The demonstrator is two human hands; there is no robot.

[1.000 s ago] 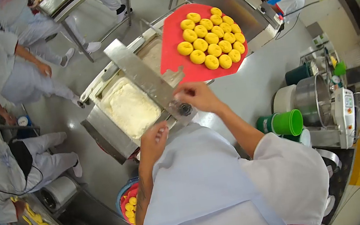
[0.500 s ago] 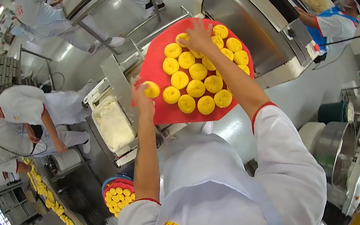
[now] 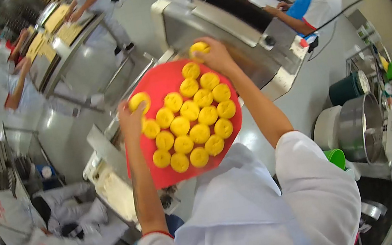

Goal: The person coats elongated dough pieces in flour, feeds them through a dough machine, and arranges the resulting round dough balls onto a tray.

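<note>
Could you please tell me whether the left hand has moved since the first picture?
Yes: against the white flour, the left hand has moved forward, from the flour's near end to the red sheet's edge.

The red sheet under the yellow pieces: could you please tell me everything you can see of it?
The red sheet is a broad, bright red piece with angled corners and a matt, plastic-like surface. It looks flat and unbroken where visible. Round yellow pieces rest on it in a loose cluster, leaving its upper left part bare. The left hand holds one piece over its left edge, the right hand another near its top; whether either hand touches the sheet, I cannot tell. What supports it is mostly hidden.
</note>
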